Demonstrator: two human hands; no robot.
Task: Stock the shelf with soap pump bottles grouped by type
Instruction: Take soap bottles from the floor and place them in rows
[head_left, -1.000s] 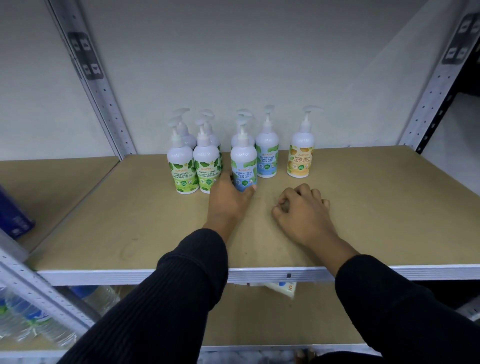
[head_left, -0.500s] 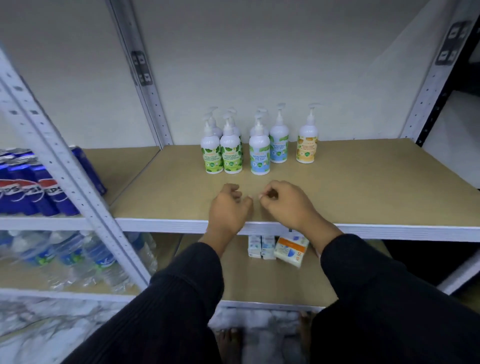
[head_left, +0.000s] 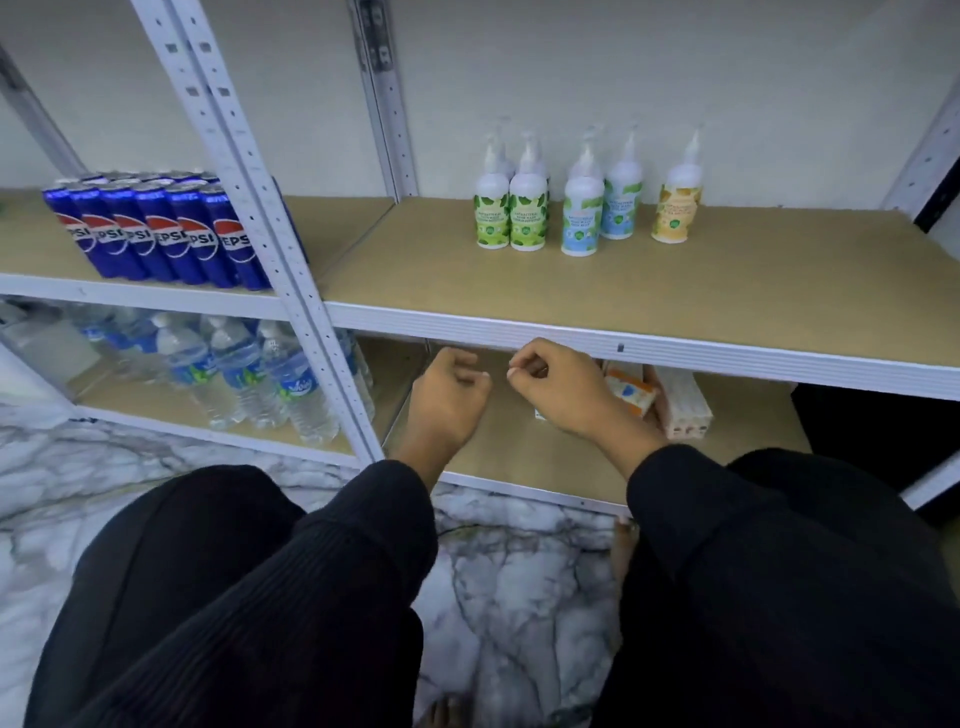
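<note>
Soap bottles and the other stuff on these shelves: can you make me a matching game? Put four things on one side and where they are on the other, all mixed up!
Things
1. green-label soap bottles
2. yellow-label soap bottle
3. Pepsi cans
4. water bottles

Places
A. lower shelf, left bay
B. right end of the soap row
C. upper shelf, left bay
D. left end of the soap row

Pairs: 1-D, 2-B, 3-C, 4-A
</note>
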